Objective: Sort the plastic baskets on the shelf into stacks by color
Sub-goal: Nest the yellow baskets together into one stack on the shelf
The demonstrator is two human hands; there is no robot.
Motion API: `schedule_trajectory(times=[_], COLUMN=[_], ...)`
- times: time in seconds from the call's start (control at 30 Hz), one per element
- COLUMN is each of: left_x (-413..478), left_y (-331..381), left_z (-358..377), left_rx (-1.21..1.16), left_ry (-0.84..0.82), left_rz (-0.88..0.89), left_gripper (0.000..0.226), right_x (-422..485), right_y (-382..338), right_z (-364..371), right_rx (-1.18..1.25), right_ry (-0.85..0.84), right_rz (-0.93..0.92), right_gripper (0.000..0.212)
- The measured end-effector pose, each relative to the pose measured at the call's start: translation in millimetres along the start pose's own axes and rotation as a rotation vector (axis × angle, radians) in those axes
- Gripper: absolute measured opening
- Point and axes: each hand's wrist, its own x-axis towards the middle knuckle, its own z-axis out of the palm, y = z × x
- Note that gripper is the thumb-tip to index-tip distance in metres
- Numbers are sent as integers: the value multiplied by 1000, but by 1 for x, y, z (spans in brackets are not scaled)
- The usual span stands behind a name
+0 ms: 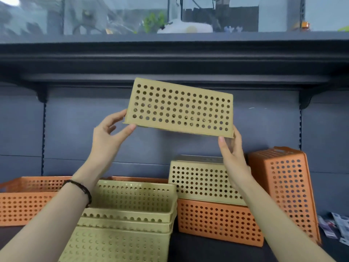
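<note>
While it hangs upside down and tilted in the air before the shelf's back panel, the tan basket (179, 107) looks light, stiff and thin-walled, best taken by its rim corners. That is where the left hand (110, 132) and right hand (231, 146) pinch it. Below sit the tan stack (128, 210) and orange baskets (217, 222).
</note>
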Motion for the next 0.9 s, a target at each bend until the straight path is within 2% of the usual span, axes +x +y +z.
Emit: schedule_trajectory(times=[0.17,0.3,0.43,0.53,0.63,0.73,0.83,0.87,0.9], left_x=[4,2,-5,-10,-17,-27,-34,-36,-38], left_y=[7,4,0,-12,-25,-33,-40,-43,-45], left_z=[-50,-93,-123,-135,-142,-148,-155,-155,-154], left_rx=[-77,-55,-64,-160,-231,-190,-155,-162,-160], left_ry=[-165,-221,-228,-240,-282,-334,-298,-277,-270], left_rz=[-13,3,-137,-256,-352,-428,-534,-564,-585], left_gripper=[52,56,69,89,108,115,122,117,102], right_x=[-13,-25,-35,-46,-58,-71,-86,-89,-88], right_y=[-12,-18,-25,-31,-30,-31,-42,-46,-40], right_z=[48,75,95,111,124,132,142,144,144], right_rx=[81,33,41,111,191,269,199,143,99], right_ry=[42,23,-2,3,-5,-45,26,46,53], right_rz=[114,168,158,133,199,326,425,452,480], right_gripper=[30,26,40,55,69,44,37,36,36])
